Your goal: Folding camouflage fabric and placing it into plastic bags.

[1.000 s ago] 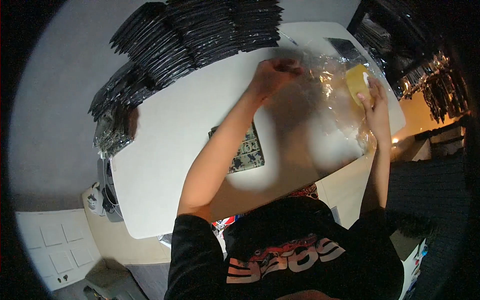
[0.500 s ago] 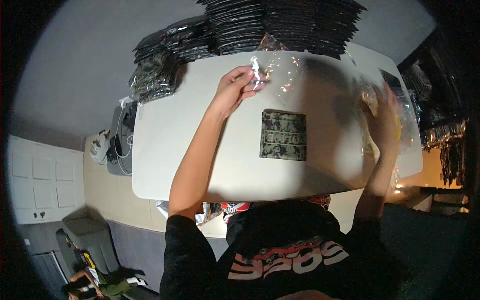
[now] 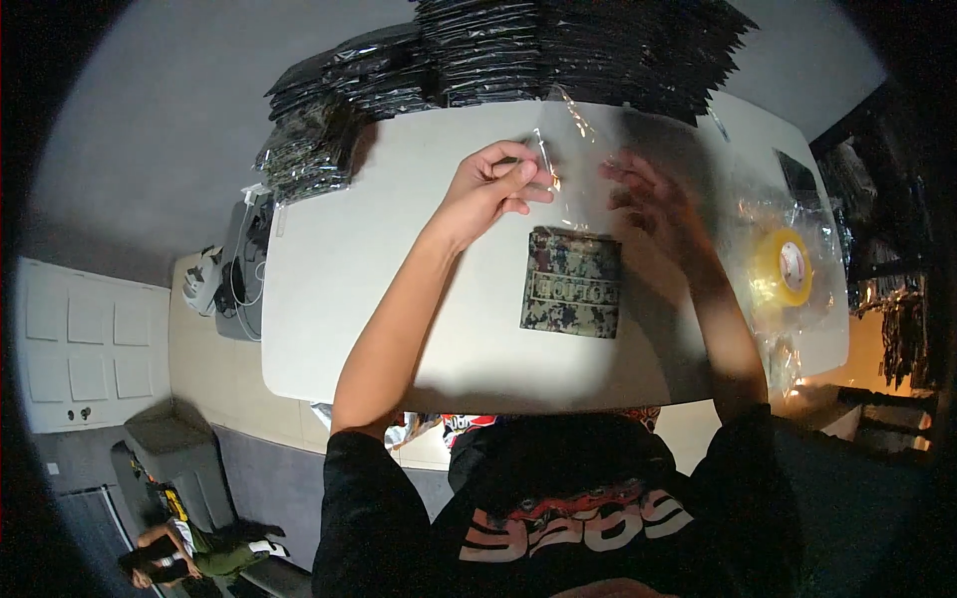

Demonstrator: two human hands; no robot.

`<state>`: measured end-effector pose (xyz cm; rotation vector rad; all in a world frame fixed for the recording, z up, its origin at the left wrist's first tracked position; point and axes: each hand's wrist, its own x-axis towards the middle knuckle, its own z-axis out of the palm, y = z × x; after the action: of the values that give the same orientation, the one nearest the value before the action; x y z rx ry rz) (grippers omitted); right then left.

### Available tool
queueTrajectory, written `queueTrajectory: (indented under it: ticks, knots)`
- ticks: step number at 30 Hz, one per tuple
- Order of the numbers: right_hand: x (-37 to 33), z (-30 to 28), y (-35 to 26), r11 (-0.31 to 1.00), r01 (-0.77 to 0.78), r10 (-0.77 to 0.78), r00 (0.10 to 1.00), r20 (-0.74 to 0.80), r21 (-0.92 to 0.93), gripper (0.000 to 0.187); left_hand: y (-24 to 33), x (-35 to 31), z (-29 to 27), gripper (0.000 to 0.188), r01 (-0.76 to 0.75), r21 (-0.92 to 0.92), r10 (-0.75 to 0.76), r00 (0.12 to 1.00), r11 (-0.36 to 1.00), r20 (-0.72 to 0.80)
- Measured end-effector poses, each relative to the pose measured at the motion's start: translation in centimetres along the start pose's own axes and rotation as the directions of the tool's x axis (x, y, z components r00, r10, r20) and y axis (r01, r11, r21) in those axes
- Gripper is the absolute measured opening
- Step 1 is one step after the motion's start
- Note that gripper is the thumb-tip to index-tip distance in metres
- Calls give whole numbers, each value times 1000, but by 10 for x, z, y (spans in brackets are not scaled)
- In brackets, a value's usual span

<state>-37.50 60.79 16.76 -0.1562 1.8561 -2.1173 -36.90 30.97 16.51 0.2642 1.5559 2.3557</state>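
Note:
A thin clear plastic bag (image 3: 573,169) hangs above the white table, its left edge pinched between the thumb and fingers of my left hand (image 3: 495,191). My right hand (image 3: 653,204), in shadow, is just right of the bag with fingers parted and slightly curled. Nothing shows in its grasp; whether a fingertip touches the film cannot be made out. Below the bag, a folded camouflage cloth piece (image 3: 573,284) lies flat on the table, a band of raised lettering across it.
Tall stacks of black plastic packets (image 3: 488,55) line the far edge of the table (image 3: 349,299). Packed camouflage bundles (image 3: 309,154) sit at the far left. At right, a roll of yellowish tape (image 3: 783,267) rests on clear plastic bags (image 3: 822,224). A person (image 3: 184,553) is at lower left.
My right hand has moved left, from the tape and clear bags to beside the held bag. The tape roll is now uncovered. My left hand still holds the bag, shifted slightly right.

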Motion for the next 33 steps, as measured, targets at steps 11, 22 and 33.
queueTrajectory:
  ticks: [11,22,33]
  knots:
    - [2,-27,-12,910,-41,-25,988,-154,-413,40,4,-1,12,13,-265,426,326,942,865,-76]
    - [-11,12,-6,320,450,-573,793,208,-834,40,3,2,-31,37,-176,983,533,829,-45,173]
    - [-45,63,5,84,589,-431,749,503,-804,38,-14,21,-36,35,-89,993,562,826,71,34]
